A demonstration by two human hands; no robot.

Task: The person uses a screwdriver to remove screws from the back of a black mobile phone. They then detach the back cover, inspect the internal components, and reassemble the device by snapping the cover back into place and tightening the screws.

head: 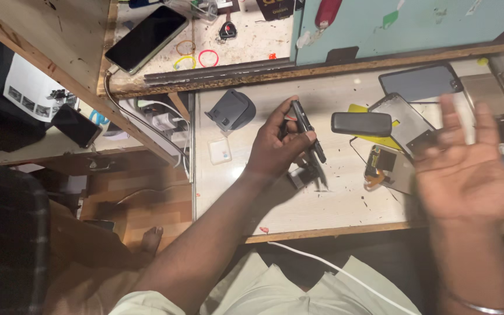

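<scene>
My left hand (275, 146) is closed around a thin dark phone (307, 129), holding it on edge above the pale worktable (322, 204). My right hand (468, 169) hovers open and blurred over the table's right side, palm up, fingers spread, holding nothing. Just beyond it lie a bare phone screen panel (401, 116) and a loose part with an orange flex cable (380, 163). A black oblong case (361, 123) lies between the two hands.
A grey stand (231, 109) and a small white square (220, 150) sit on the table's left. A dark phone (421, 81) lies at the back right. Another phone (146, 38) and coloured rubber bands (196, 57) are on the upper shelf. A white cable (333, 268) crosses my lap.
</scene>
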